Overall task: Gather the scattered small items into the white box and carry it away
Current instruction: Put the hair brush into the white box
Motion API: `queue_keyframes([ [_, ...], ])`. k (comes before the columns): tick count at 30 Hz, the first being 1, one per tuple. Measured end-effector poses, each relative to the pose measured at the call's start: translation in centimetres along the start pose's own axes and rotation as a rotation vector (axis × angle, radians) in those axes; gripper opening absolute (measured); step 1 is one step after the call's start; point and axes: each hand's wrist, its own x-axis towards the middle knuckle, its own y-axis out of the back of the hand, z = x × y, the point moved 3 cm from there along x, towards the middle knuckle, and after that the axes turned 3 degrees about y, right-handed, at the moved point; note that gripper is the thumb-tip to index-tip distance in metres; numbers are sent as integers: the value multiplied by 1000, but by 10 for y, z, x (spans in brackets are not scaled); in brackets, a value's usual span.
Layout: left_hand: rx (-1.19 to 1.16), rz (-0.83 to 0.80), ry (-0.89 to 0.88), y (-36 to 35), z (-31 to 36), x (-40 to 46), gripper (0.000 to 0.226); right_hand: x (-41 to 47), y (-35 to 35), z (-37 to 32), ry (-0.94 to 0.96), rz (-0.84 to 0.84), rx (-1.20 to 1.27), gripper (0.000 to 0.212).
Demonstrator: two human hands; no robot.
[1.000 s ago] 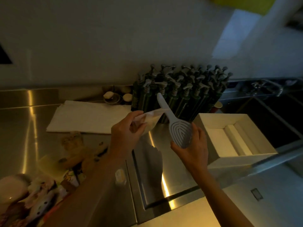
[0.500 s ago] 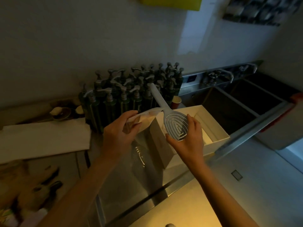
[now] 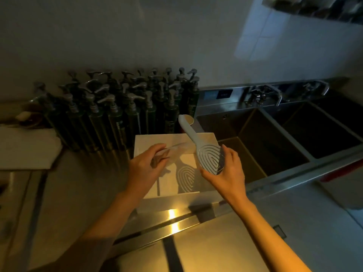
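The white box lies open on the steel counter, directly under both hands. My right hand grips a pale grey hairbrush by its vented oval head, handle pointing up and away; its shadow falls on the box floor. My left hand pinches a thin, clear plastic wrapper over the left part of the box. The light is dim.
A dense cluster of dark green pump bottles stands behind the box against the wall. A folded white cloth lies at the left. A steel sink with taps opens just right of the box. The counter's front edge runs below.
The view swung right and both hands travelled with the hairbrush and wrapper from beside the box to above its open inside. The cluttered left end of the counter left the frame.
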Motion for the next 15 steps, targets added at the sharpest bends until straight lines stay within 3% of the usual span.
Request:
queue_keyframes([
  [5, 159, -151, 10, -31, -16, -13, 38, 8, -4, 28, 27, -129, 9, 98],
  [9, 211, -278, 73, -33, -29, -18, 55, 13, -12, 38, 49, -202, 17, 95],
  [15, 205, -247, -25, -20, -24, -14, 62, 24, -21, 34, 108, -248, 37, 95],
])
